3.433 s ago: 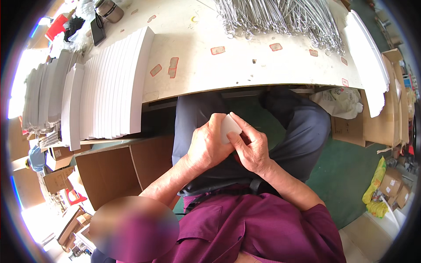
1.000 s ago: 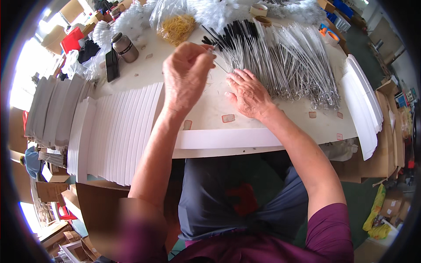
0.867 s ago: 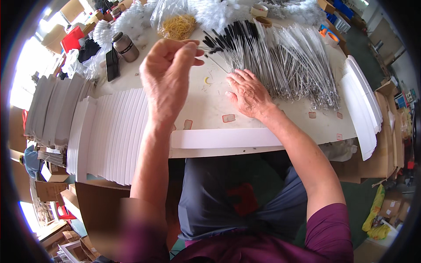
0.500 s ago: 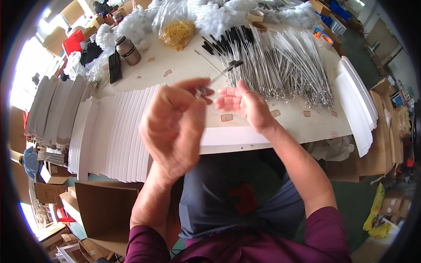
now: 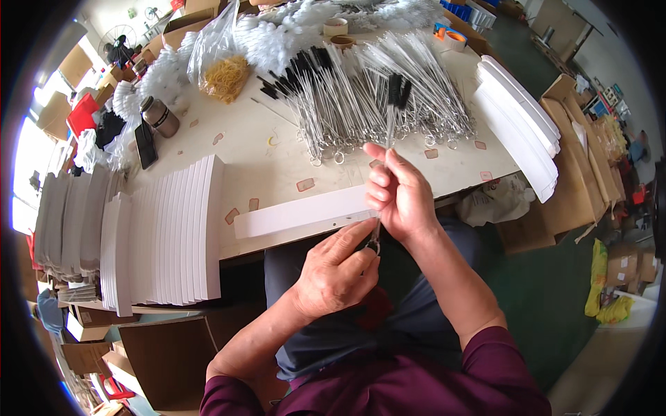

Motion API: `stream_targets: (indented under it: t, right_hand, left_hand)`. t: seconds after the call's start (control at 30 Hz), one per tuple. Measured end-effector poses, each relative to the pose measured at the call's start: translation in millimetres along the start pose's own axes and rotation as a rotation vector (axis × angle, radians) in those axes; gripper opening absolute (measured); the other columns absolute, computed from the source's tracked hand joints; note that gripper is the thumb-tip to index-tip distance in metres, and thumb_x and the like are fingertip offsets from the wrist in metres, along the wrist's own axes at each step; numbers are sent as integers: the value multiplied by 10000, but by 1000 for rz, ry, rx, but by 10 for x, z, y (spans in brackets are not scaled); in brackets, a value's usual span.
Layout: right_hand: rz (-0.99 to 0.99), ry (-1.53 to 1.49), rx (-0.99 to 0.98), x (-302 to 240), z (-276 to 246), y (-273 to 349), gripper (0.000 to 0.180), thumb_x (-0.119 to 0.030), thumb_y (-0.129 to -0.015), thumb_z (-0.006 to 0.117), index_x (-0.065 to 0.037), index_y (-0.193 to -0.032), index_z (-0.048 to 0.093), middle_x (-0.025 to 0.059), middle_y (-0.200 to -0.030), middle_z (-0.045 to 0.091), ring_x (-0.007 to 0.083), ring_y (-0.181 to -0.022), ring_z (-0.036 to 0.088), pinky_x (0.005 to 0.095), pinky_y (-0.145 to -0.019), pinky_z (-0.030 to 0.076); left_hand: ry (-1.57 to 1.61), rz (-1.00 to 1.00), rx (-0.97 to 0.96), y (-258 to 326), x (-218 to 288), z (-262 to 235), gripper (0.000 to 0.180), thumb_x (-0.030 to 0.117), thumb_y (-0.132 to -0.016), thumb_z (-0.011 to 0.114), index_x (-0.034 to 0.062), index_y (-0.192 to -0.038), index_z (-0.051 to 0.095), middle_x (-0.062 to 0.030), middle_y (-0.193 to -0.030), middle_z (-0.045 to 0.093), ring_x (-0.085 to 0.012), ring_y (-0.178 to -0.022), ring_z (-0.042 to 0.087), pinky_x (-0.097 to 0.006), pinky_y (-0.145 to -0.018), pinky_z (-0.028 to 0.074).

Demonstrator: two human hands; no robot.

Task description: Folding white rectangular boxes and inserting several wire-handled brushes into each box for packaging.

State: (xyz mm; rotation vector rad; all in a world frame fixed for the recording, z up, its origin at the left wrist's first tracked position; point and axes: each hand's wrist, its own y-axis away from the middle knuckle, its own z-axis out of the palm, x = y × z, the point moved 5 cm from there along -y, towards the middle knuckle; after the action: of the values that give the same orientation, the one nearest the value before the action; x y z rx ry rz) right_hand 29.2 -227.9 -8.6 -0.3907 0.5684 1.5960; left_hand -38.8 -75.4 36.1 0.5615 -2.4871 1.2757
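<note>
Both hands are closed on a small bundle of wire brushes [image 5: 390,132] held upright above the front edge of the desk [image 5: 277,159]. Right hand [image 5: 402,197] grips the wire stems mid-length, fingers curled tight; left hand [image 5: 336,274] pinches the lower ends below desk level. The black bristle tips stand above the right hand, in front of the brush pile [image 5: 368,90].

Risk points, as judged from this position:
- Slip: the stems are thin and smooth-looking; a loosened pinch at the lower end could let one brush slide out and drop into the lap or to the floor.
- Misalignment: uneven ends may splay the bundle.
- Snagging: the ring ends of the pile lie just beyond the right hand; a forward tilt could hook them and drag loose brushes off the desk.

Surroundings: a long white card strip [image 5: 302,215] lies along the desk edge directly under the hands. Stacked white cards [image 5: 173,236] stand to the left, a second stack [image 5: 517,118] to the right. A bag of rubber bands [image 5: 223,73], a metal flask [image 5: 159,116] and tape rolls [image 5: 336,28] lie well apart, farther back
</note>
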Motion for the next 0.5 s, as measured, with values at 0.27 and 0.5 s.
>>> stream_targets:
  t: [0.27,0.5]
  right_hand:
    - [-265,368,378,-692,-793,-157,293,-256,-1095,539,-35,-1247,657,-54,-713,456,37,-521,339,216,-434,264]
    - [-371,691,367,-905,-1381,-222,272,-244,-1098,530,-10,-1105,668,-52,-668,422,29,-489,324,224,-419,269]
  left_hand:
    - [57,-128,-258,-183,-202,401,243,43,-807,773,16,-1029,678,-173,-1079,695,-361,-959,714,-415,-819,599]
    - [-161,-363,-302,-913,-1282,540,235,158,-892,685,44,-1097,701,-164,-865,719,-330,-823,734,-414,-758,584]
